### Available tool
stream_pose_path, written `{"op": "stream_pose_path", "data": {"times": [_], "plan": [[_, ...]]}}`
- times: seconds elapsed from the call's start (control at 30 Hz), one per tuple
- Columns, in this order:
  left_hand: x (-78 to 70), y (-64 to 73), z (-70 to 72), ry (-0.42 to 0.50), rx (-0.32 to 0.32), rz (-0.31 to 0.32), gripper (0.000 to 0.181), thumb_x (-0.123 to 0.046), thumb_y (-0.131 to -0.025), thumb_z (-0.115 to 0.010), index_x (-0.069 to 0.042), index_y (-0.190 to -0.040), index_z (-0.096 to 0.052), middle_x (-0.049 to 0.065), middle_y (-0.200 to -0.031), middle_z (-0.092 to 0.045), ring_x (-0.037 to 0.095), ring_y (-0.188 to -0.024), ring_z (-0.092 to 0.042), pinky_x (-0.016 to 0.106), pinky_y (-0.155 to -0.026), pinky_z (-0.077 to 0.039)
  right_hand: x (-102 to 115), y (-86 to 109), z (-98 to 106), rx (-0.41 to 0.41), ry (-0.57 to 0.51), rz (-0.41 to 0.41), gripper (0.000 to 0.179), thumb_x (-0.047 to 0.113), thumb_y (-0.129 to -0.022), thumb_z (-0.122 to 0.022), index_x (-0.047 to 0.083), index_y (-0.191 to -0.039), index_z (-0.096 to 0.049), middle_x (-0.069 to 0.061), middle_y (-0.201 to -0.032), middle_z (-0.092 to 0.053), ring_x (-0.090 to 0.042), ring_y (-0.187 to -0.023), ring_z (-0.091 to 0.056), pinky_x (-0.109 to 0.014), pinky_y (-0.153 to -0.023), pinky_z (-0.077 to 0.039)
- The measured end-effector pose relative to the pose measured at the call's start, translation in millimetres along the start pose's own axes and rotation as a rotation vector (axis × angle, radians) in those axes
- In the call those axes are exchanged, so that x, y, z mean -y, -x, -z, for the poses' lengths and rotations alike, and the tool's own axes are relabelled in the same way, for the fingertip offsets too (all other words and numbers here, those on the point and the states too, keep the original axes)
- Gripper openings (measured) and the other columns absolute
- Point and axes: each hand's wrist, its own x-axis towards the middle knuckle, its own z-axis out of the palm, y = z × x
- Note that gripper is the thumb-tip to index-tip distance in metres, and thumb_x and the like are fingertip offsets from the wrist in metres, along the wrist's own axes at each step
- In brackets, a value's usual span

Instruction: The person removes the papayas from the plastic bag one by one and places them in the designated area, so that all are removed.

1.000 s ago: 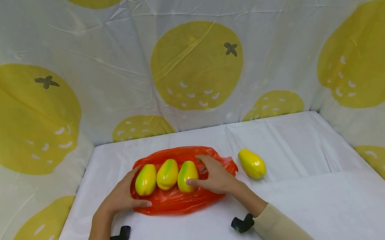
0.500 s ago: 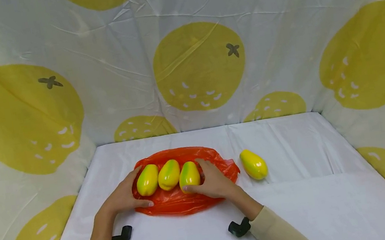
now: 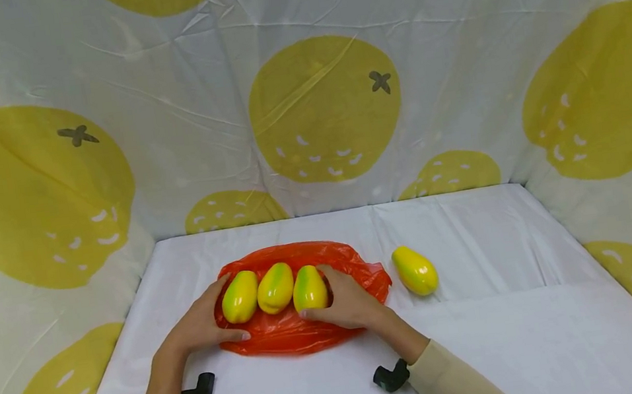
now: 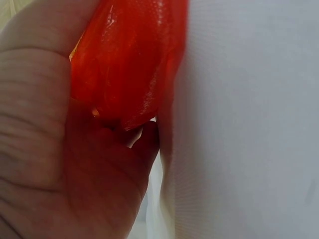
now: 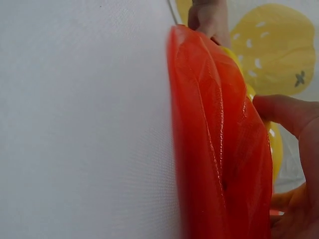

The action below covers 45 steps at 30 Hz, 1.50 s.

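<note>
**Fingers (image 3: 329, 275) bent round the right-hand fruit (image 3: 308, 289), red bag (image 3: 287, 340) held at nine o'clock**

Take the bag as the dial, twelve being its far side. At three o'clock the right hand (image 3: 350, 299) holds the fruit between its thumb, by the near end, and its fingers beyond, the gap no wider than the fruit itself (how firmly, I cannot tell). The left hand (image 3: 200, 319) curves round the bag at nine, thumb and fingers spread wide with red plastic between them.

To do this well, a light hold should suffice: the glossy skin looks slick, so the thumb is best set on the fruit alone, without pinching plastic, while the left hand braces the rim.

The right-hand fruit lies within the bag, last in a row of three, its long axis near twelve-to-six, narrower end at twelve. The middle fruit (image 3: 275, 287) and left-hand fruit (image 3: 240, 297) lean toward one. Beyond the bag at three o'clock, a loose fruit (image 3: 415, 270) points its narrow end to eleven, broad end to five.
</note>
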Motion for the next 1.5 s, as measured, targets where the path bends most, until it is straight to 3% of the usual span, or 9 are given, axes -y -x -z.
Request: {"op": "stream_pose_path", "data": {"times": [0.77,1.0,1.23,1.5], "plan": [[1.5,-0.9,-0.4,0.002,-0.003,0.005,0.131,-0.059,-0.063,-0.092,-0.016,-0.163,-0.021,0.013,-0.163,-0.035,0.04,-0.145,-0.038,0.067,-0.107,-0.047,-1.7,6.8,9.6,-0.036,-0.029,-0.007,0.095,0.047,-0.083,-0.08,0.024,-0.16,-0.03,0.001,-0.142,-0.054,-0.018,-0.121,-0.055,-0.041,-0.093,-0.06],[0.7,-0.3,0.3,0.0,-0.001,0.005,0.131,-0.06,-0.062,-0.092,-0.014,-0.163,-0.022,0.015,-0.162,-0.036,0.041,-0.145,-0.038,0.068,-0.107,-0.047,-1.8,8.5,14.7,-0.049,-0.053,-0.012,0.096,0.049,-0.081,-0.081,0.024,-0.16,-0.032,0.001,-0.142,-0.054,-0.019,-0.12,-0.056,-0.04,-0.092,-0.061],[2.5,-2.7,0.0,0.001,-0.009,-0.034,0.131,-0.058,-0.063,-0.093,-0.011,-0.163,-0.022,0.014,-0.163,-0.035,0.04,-0.146,-0.038,0.07,-0.112,-0.04,-6.7,11.8,20.4,-0.074,-0.043,-0.003,0.095,0.052,-0.081,-0.081,0.024,-0.159,-0.034,0.001,-0.139,-0.057,-0.018,-0.115,-0.058,-0.038,-0.091,-0.061],[3.1,-3.5,-1.0,0.002,-0.009,-0.032,0.13,-0.059,-0.063,-0.093,-0.013,-0.162,-0.023,0.013,-0.161,-0.037,0.039,-0.144,-0.039,0.067,-0.109,-0.045,-11.6,19.0,37.1,-0.116,-0.085,-0.017,0.093,0.051,-0.08,-0.082,0.025,-0.157,-0.037,0.003,-0.135,-0.06,-0.018,-0.116,-0.061,-0.037,-0.093,-0.06]]}}
